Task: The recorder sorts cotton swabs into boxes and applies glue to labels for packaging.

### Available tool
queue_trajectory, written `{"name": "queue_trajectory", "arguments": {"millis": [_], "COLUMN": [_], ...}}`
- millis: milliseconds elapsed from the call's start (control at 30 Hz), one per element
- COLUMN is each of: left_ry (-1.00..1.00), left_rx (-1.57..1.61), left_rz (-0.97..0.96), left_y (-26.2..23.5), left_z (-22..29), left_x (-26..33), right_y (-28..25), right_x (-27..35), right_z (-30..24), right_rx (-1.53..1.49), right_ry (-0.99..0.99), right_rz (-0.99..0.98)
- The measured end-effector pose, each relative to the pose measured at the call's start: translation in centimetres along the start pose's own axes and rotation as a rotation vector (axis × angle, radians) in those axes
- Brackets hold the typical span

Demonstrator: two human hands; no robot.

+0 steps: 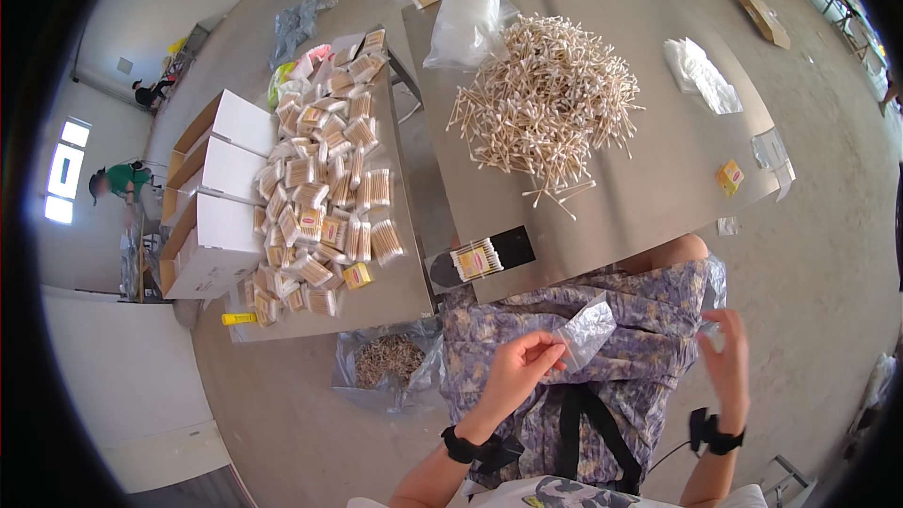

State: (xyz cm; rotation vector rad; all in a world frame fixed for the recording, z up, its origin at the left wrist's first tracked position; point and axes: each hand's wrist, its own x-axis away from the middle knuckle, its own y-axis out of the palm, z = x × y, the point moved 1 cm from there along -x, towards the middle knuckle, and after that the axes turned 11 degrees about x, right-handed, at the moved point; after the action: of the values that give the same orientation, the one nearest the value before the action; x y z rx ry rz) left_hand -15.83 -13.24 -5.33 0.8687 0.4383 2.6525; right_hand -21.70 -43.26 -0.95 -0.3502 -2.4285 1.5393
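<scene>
My left hand [527,366] pinches the edge of a small clear plastic bag [590,331] above my lap. Beside my right thigh, my right hand [726,362] hovers with thumb and fingers apart, holding nothing that I can see. More clear plastic [717,282] hangs at the right side of my knee, close to that hand. A flat bundle of cotton swabs [476,261] with a yellow label lies on a black pad [514,246] at the table's near left corner. Farther back rises a big heap of loose cotton swabs [555,94].
On the left table lie many bagged swab packs [324,179], beside open cardboard boxes [218,249]. The metal table [677,160] also bears a stack of plastic bags [466,23], white plastic [703,75] and a yellow packet [729,178]. Below sits a bag of swabs [388,362]. A person [127,181] works far left.
</scene>
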Motion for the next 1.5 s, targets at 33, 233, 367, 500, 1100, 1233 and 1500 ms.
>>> {"name": "queue_trajectory", "arguments": {"millis": [33,233,367,500,1100,1233,1500], "left_ry": [-0.014,0.021,0.086,0.113,0.301,0.326,0.032], "left_rx": [-0.021,-0.059,-0.035,0.095,-0.358,-0.415,-0.825], "left_rz": [0.011,0.092,0.115,0.099,-0.009,0.035,0.016], "left_y": [0.1,-0.1,-1.8,-2.7,-3.1,-2.7,-3.2], "left_z": [0.0,1.3,2.0,2.5,4.2,3.7,2.4], "left_x": [-0.1,0.7,1.4,1.9,2.8,3.2,3.9], "right_y": [0.7,5.0,5.9,5.9,8.0,8.4,9.8], "right_x": [0.1,0.8,0.3,0.0,1.1,0.7,0.7], "right_z": [-2.5,-13.6,-15.6,-16.8,-16.4,-17.4,-16.8], "right_rx": [-0.168,-0.505,-0.52,-0.581,-0.528,-0.403,-0.143], "right_ry": [-0.035,-0.352,-0.386,-0.321,-0.108,-0.214,-0.368], "right_rz": [-0.092,-0.335,-0.352,-0.458,-0.419,-0.171,-0.235]}}
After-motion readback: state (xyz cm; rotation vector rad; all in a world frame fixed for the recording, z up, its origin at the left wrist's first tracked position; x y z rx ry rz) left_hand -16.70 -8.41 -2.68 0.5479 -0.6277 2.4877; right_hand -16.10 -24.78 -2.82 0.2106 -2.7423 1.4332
